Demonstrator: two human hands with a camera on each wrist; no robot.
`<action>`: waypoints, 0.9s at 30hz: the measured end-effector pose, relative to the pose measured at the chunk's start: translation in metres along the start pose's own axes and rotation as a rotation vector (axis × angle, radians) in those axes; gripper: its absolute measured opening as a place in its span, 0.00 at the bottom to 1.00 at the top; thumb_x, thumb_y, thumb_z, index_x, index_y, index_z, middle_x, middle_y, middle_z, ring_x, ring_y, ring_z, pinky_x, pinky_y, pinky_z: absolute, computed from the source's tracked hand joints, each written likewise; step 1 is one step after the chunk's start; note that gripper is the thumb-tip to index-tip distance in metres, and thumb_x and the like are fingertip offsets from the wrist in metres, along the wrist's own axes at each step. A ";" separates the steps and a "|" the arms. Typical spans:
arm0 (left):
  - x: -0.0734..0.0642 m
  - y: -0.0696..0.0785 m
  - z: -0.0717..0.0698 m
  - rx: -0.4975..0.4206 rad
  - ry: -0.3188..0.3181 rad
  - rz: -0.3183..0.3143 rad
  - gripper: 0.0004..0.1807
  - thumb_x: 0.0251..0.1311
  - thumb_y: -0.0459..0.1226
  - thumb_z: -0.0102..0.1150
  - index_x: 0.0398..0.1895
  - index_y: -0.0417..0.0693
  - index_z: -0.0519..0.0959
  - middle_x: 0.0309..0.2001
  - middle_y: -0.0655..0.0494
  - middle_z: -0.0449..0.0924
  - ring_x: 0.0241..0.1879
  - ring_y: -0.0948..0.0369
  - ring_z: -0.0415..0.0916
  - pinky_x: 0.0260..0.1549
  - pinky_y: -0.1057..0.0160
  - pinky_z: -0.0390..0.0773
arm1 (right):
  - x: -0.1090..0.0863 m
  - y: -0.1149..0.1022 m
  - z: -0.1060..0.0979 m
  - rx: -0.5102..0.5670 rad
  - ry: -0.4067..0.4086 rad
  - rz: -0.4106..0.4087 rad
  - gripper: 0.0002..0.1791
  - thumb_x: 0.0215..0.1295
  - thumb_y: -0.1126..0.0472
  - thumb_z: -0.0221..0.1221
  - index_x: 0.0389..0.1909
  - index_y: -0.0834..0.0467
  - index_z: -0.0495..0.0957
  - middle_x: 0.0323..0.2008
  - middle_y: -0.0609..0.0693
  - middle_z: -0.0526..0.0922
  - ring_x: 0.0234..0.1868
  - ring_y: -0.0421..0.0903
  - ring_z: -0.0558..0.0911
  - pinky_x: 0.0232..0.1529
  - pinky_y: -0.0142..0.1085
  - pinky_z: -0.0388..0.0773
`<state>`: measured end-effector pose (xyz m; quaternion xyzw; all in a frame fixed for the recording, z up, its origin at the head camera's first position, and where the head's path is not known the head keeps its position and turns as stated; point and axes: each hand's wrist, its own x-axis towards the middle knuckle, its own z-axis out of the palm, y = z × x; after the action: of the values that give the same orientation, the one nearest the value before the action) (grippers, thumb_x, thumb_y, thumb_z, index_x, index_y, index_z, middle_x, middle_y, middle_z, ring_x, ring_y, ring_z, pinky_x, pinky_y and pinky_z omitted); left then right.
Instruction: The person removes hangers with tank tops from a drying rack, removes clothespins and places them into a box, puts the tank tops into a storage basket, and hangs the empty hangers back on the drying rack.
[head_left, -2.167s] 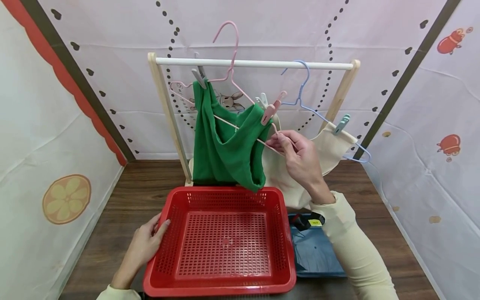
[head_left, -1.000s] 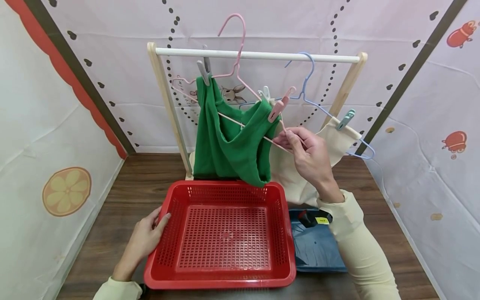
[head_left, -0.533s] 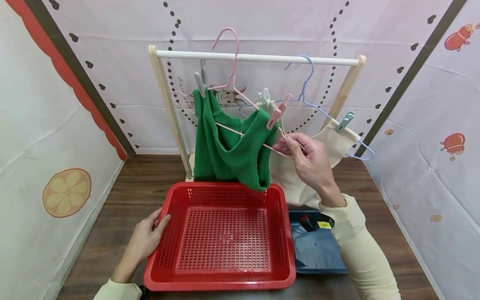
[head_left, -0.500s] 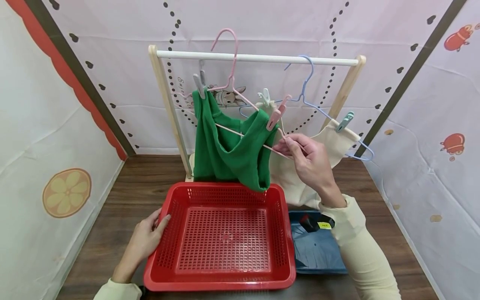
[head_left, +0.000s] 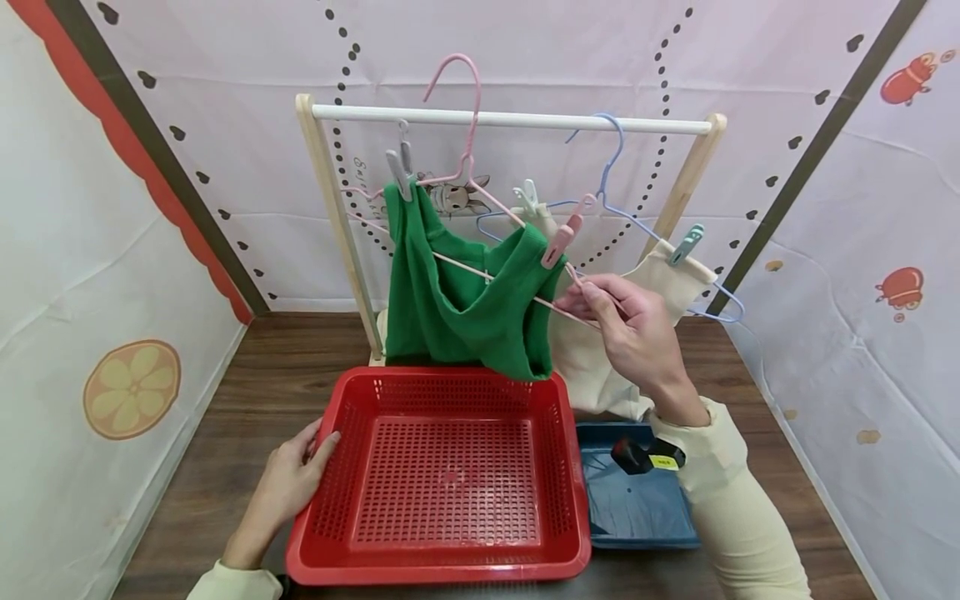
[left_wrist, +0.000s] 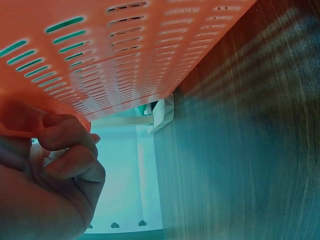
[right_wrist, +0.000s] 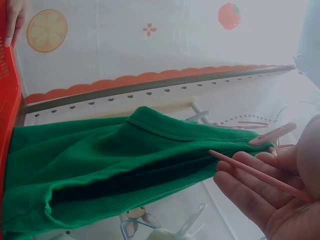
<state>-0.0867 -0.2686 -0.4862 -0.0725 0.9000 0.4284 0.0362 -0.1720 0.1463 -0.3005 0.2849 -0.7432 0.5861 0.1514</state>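
My right hand [head_left: 637,329] pinches the right end of a pink hanger [head_left: 474,125] between thumb and fingers. A green sleeveless top [head_left: 465,308] hangs on that hanger, with a grey clothespin [head_left: 401,171] at its left shoulder and a pink clothespin [head_left: 564,240] at its right. The hanger's hook stands in front of and above the white rail [head_left: 525,121]. In the left wrist view, curled fingers of my left hand [left_wrist: 65,165] grip the rim of a red plastic basket [head_left: 442,571]. The right wrist view shows the hanger's pink bar [right_wrist: 260,175] crossing my right palm.
A blue hanger [head_left: 611,162] on the rail carries a cream garment [head_left: 660,279], held by a white clothespin [head_left: 527,196] and a green clothespin [head_left: 686,244]. A blue tray [head_left: 637,508] sits right of the basket on the wooden table [head_left: 285,342]. Printed fabric walls stand around.
Over the last half second my right hand shifts slightly right and down, and the hanger's right end with the pink clothespin goes along. My left hand stays on the basket.
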 end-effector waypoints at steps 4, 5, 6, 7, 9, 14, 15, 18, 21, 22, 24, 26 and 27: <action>-0.001 0.000 0.000 -0.005 0.005 0.001 0.33 0.75 0.49 0.48 0.72 0.35 0.60 0.29 0.47 0.81 0.19 0.60 0.81 0.17 0.64 0.80 | -0.002 -0.001 -0.003 0.000 0.001 -0.006 0.12 0.75 0.70 0.50 0.44 0.74 0.78 0.39 0.67 0.84 0.40 0.40 0.87 0.45 0.34 0.82; -0.001 0.001 0.000 -0.006 0.005 0.001 0.33 0.75 0.49 0.48 0.72 0.35 0.60 0.29 0.47 0.81 0.19 0.60 0.81 0.17 0.64 0.80 | -0.003 -0.002 -0.003 0.005 0.003 -0.010 0.12 0.75 0.70 0.50 0.44 0.75 0.78 0.39 0.67 0.84 0.40 0.41 0.87 0.45 0.34 0.82; -0.001 0.001 0.000 -0.005 0.007 0.001 0.33 0.75 0.49 0.48 0.72 0.35 0.61 0.29 0.47 0.81 0.19 0.60 0.80 0.17 0.64 0.80 | -0.003 -0.002 -0.004 0.009 0.004 -0.011 0.12 0.75 0.70 0.50 0.44 0.75 0.78 0.39 0.67 0.84 0.40 0.41 0.87 0.45 0.34 0.82; -0.001 0.001 0.000 -0.005 0.008 0.000 0.33 0.75 0.49 0.48 0.72 0.35 0.61 0.29 0.47 0.81 0.19 0.60 0.80 0.17 0.64 0.80 | -0.004 -0.002 -0.005 0.019 0.009 -0.010 0.12 0.75 0.70 0.50 0.44 0.75 0.78 0.38 0.67 0.84 0.40 0.41 0.87 0.45 0.34 0.82; -0.001 0.002 -0.001 -0.006 0.008 -0.002 0.33 0.75 0.50 0.48 0.72 0.35 0.61 0.30 0.47 0.81 0.19 0.60 0.80 0.17 0.64 0.80 | -0.005 -0.003 -0.006 0.042 0.018 -0.006 0.12 0.75 0.70 0.50 0.44 0.76 0.78 0.38 0.66 0.85 0.40 0.41 0.88 0.46 0.34 0.82; -0.001 0.002 -0.001 -0.014 0.005 0.001 0.34 0.75 0.50 0.48 0.72 0.35 0.61 0.30 0.46 0.81 0.19 0.60 0.81 0.17 0.64 0.80 | -0.006 -0.005 -0.011 0.052 0.034 -0.020 0.12 0.74 0.71 0.50 0.43 0.78 0.77 0.37 0.66 0.85 0.39 0.42 0.88 0.45 0.34 0.83; -0.001 0.002 -0.001 -0.014 0.005 0.003 0.33 0.75 0.49 0.48 0.72 0.35 0.61 0.30 0.46 0.81 0.19 0.60 0.81 0.17 0.64 0.80 | -0.007 -0.005 -0.012 0.034 0.031 -0.031 0.12 0.74 0.71 0.50 0.43 0.78 0.77 0.37 0.66 0.85 0.39 0.41 0.88 0.44 0.34 0.83; -0.001 0.001 -0.001 -0.012 0.006 0.006 0.33 0.75 0.49 0.48 0.72 0.35 0.60 0.30 0.47 0.81 0.19 0.60 0.81 0.17 0.64 0.80 | -0.008 -0.007 -0.016 -0.001 0.020 -0.061 0.12 0.75 0.70 0.50 0.43 0.77 0.77 0.37 0.63 0.86 0.39 0.41 0.88 0.44 0.33 0.83; -0.001 0.001 -0.001 -0.013 0.006 0.006 0.33 0.75 0.49 0.48 0.72 0.35 0.60 0.30 0.47 0.81 0.19 0.60 0.81 0.17 0.64 0.80 | -0.010 -0.008 -0.019 -0.005 0.020 -0.075 0.12 0.74 0.70 0.50 0.43 0.77 0.78 0.37 0.57 0.86 0.39 0.40 0.88 0.43 0.33 0.83; -0.001 0.001 -0.001 -0.014 0.005 0.006 0.33 0.75 0.49 0.48 0.72 0.35 0.60 0.30 0.47 0.81 0.19 0.60 0.81 0.17 0.64 0.80 | -0.010 -0.008 -0.020 -0.001 0.020 -0.079 0.12 0.74 0.70 0.50 0.43 0.77 0.78 0.37 0.55 0.86 0.39 0.40 0.88 0.43 0.33 0.83; -0.001 0.001 -0.001 -0.016 0.003 0.006 0.33 0.75 0.49 0.48 0.72 0.35 0.61 0.30 0.46 0.82 0.19 0.60 0.81 0.17 0.64 0.80 | -0.012 -0.009 -0.022 0.004 0.021 -0.087 0.11 0.74 0.71 0.50 0.43 0.77 0.78 0.37 0.53 0.87 0.39 0.40 0.88 0.43 0.32 0.83; -0.002 0.002 -0.001 -0.017 0.002 0.006 0.33 0.75 0.49 0.48 0.72 0.35 0.61 0.30 0.46 0.81 0.19 0.60 0.81 0.17 0.64 0.80 | -0.013 -0.010 -0.024 0.008 0.021 -0.098 0.11 0.73 0.73 0.50 0.43 0.77 0.78 0.38 0.52 0.87 0.39 0.41 0.88 0.43 0.32 0.82; -0.002 0.003 -0.001 -0.017 0.002 0.006 0.33 0.75 0.49 0.48 0.72 0.35 0.61 0.30 0.47 0.81 0.19 0.60 0.80 0.17 0.64 0.80 | -0.014 -0.011 -0.024 0.011 0.022 -0.102 0.10 0.73 0.74 0.50 0.43 0.77 0.78 0.38 0.52 0.87 0.39 0.41 0.88 0.43 0.32 0.82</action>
<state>-0.0851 -0.2677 -0.4831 -0.0707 0.8965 0.4360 0.0334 -0.1568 0.1714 -0.2930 0.3167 -0.7229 0.5847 0.1879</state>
